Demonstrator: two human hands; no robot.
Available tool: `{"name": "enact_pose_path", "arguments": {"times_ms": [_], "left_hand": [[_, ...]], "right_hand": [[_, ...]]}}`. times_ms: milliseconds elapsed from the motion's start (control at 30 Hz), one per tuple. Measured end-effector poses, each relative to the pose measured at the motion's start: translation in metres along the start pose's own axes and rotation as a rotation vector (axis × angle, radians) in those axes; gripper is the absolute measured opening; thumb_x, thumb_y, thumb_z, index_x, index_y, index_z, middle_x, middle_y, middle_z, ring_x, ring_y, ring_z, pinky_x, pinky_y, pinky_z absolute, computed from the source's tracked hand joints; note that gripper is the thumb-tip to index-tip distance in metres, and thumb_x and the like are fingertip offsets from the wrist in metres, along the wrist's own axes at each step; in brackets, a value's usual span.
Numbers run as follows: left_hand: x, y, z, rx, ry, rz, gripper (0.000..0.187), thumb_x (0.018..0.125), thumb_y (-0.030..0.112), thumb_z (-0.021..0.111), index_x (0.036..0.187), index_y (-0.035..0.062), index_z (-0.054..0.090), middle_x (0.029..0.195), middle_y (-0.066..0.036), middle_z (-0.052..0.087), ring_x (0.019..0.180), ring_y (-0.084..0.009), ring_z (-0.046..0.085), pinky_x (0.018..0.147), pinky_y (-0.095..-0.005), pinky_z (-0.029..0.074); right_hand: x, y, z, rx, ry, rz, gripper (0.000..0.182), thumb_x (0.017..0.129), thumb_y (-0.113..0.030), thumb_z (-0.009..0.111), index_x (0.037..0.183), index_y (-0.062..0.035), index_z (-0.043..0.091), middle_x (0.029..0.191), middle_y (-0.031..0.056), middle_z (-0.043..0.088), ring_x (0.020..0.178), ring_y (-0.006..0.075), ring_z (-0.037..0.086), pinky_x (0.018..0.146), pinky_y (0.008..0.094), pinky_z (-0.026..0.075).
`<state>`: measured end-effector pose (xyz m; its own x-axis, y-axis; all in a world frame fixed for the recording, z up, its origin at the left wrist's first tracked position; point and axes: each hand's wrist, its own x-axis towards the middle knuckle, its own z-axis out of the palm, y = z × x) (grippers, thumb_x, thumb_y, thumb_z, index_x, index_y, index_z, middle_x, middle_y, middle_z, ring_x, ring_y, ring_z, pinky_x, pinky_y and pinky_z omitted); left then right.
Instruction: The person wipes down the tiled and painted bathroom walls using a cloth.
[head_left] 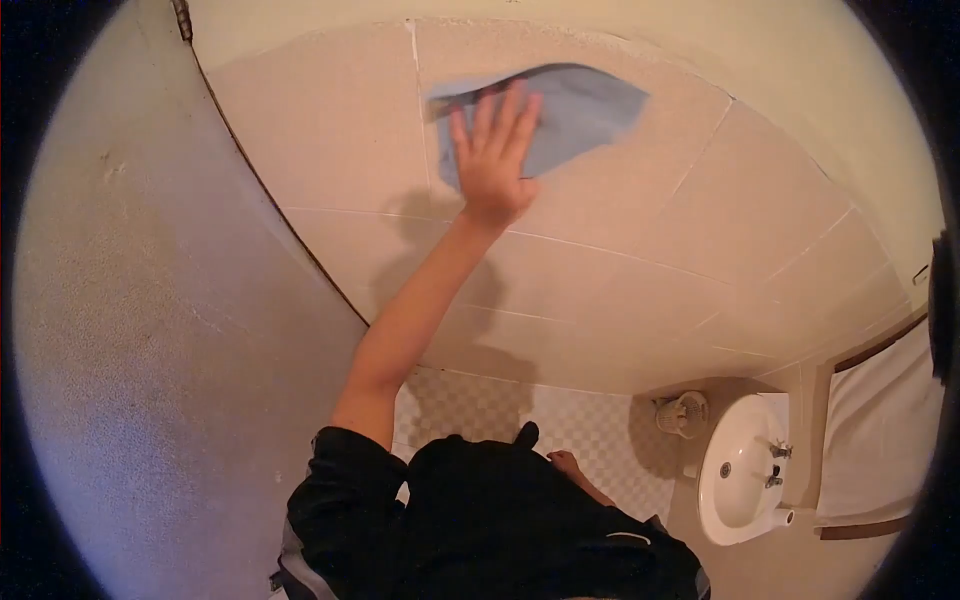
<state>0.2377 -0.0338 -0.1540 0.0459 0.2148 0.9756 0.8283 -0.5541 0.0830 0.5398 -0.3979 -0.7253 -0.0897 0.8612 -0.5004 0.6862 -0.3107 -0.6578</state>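
Observation:
A blue-grey cloth point(585, 115) lies spread against the beige wall tiles, its upper edge lifted in a dark fold. My left hand point(495, 160) presses on the cloth's left part with fingers spread flat, slightly blurred, and the thumb out to the right. Low beside my body, my right hand point(565, 461) hangs away from the wall. Its fingers look loosely curled and I see nothing in them, though the hand is small and partly turned away.
A grey panel point(170, 330) borders the tiles on the left. At the lower right are a white washbasin point(715, 500) with taps, a small wicker-like basket point(685, 413) and a hanging pale cloth point(880, 430). The floor point(600, 425) has a checked pattern.

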Motion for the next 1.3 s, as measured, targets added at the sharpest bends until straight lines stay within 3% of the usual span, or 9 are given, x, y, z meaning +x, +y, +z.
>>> {"name": "enact_pose_path", "arguments": {"times_ms": [67,267,367,600,700,900,1000,1167,1300], "left_hand": [[0.004,0.02,0.002,-0.036,-0.091,0.071,0.073,0.07,0.022,0.06,0.142,0.0134,0.051,0.144,-0.007,0.051,0.129,-0.0303,0.048,0.115,-0.0582,0.019],[-0.071,0.009,0.007,-0.098,-0.34,0.319,0.073,0.066,0.013,0.062,0.138,0.017,0.056,0.13,-0.001,0.06,0.116,-0.0203,0.055,0.112,-0.0543,0.027],[-0.13,-0.029,0.006,-0.097,-0.527,0.18,0.061,0.079,0.025,0.056,0.139,0.0163,0.055,0.13,-0.004,0.06,0.114,-0.0246,0.055,0.112,-0.055,0.026],[-0.046,-0.087,-0.021,-0.095,0.197,-0.192,0.071,0.093,0.05,0.035,0.147,0.0053,0.044,0.152,-0.02,0.04,0.145,-0.0412,0.026,0.116,-0.0598,0.004],[0.026,-0.078,-0.033,-0.112,0.24,-0.203,0.073,0.082,0.036,0.045,0.149,0.0075,0.041,0.156,-0.017,0.034,0.148,-0.0394,0.02,0.117,-0.0607,0.003],[0.031,-0.03,-0.024,-0.025,-0.035,0.04,0.085,0.065,0.023,0.063,0.148,0.0153,0.043,0.157,-0.007,0.035,0.146,-0.0316,0.028,0.117,-0.0601,0.011],[-0.032,-0.043,-0.013,0.022,-0.196,0.119,0.084,0.065,0.028,0.063,0.146,0.0151,0.045,0.152,-0.006,0.042,0.139,-0.0311,0.037,0.115,-0.0595,0.015],[-0.125,-0.076,-0.003,-0.06,0.02,-0.173,0.073,0.072,0.025,0.054,0.144,0.0085,0.048,0.143,-0.015,0.049,0.132,-0.0348,0.043,0.112,-0.0587,0.018],[-0.06,-0.107,-0.016,-0.029,0.271,-0.288,0.073,0.073,0.019,0.051,0.144,0.0056,0.046,0.149,-0.018,0.043,0.14,-0.0377,0.035,0.115,-0.0596,0.012]], "right_hand": [[0.0,-0.008,0.002,0.253,0.031,0.378,0.037,0.085,-0.033,0.066,0.1,-0.0009,0.075,0.091,0.0132,0.074,0.086,0.0219,0.07,0.078,0.034,0.054],[-0.011,-0.028,-0.008,0.282,0.094,0.246,0.037,0.085,-0.033,0.066,0.098,-0.0005,0.075,0.09,0.0121,0.074,0.084,0.0215,0.069,0.077,0.0333,0.054],[0.027,0.034,0.022,0.262,0.081,0.201,0.037,0.085,-0.034,0.066,0.097,-0.0006,0.075,0.09,0.013,0.073,0.085,0.0223,0.069,0.077,0.0332,0.054],[0.01,-0.017,-0.015,0.121,-0.067,0.17,0.041,0.086,-0.04,0.062,0.1,-0.0037,0.076,0.102,0.0191,0.072,0.1,0.03,0.069,0.086,0.0399,0.054],[0.012,-0.014,-0.017,-0.088,-0.063,-0.056,0.04,0.086,-0.04,0.061,0.098,-0.0039,0.076,0.103,0.0173,0.073,0.095,0.0284,0.07,0.086,0.0391,0.054],[0.023,0.0,-0.019,0.022,-0.124,0.259,0.037,0.086,-0.037,0.062,0.102,-0.0063,0.074,0.104,0.0139,0.072,0.092,0.0291,0.07,0.085,0.0402,0.055],[0.024,0.011,-0.017,0.028,-0.097,-0.079,0.039,0.087,-0.04,0.062,0.1,-0.0065,0.075,0.103,0.014,0.073,0.092,0.03,0.069,0.084,0.0402,0.054],[0.049,0.05,0.0,0.044,-0.127,0.059,0.042,0.088,-0.042,0.06,0.103,-0.0065,0.074,0.102,0.0174,0.072,0.094,0.0335,0.069,0.083,0.0416,0.054],[0.041,0.048,-0.016,0.163,-0.201,-0.021,0.042,0.089,-0.042,0.058,0.105,-0.0076,0.075,0.1,0.0188,0.072,0.094,0.0336,0.069,0.083,0.0411,0.054]]}}
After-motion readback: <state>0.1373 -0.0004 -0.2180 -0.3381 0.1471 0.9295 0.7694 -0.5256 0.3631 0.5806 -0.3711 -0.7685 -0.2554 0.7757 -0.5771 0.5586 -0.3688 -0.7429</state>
